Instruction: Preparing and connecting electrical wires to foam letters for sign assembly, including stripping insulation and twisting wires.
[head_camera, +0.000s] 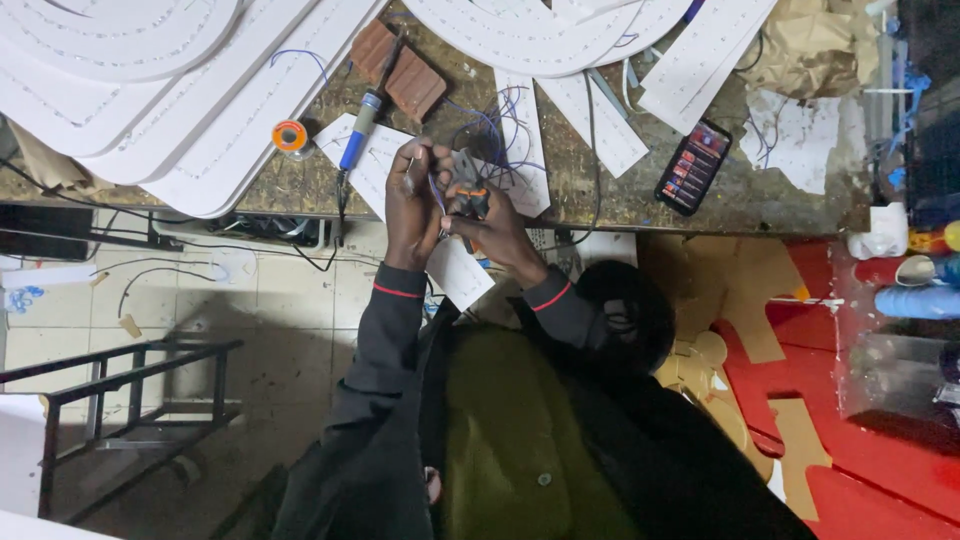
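Observation:
Both my hands meet over the front edge of a worn workbench (620, 200). My right hand (492, 228) grips a small cutter with grey and orange handles (467, 185). My left hand (410, 200) pinches a thin blue wire (437, 192) right against the tool's jaws. Under the hands lies a white strip board (455, 268) that sticks out past the bench edge. More loose blue wires (500, 120) loop on the bench just beyond the hands.
A blue-handled soldering iron (360, 128), an orange solder spool (290, 135) and a brick (400, 72) lie left of the hands. Large white curved panels (180, 110) cover the back left. A lit phone (693, 167) lies to the right. A black metal frame (120, 400) stands on the tiled floor.

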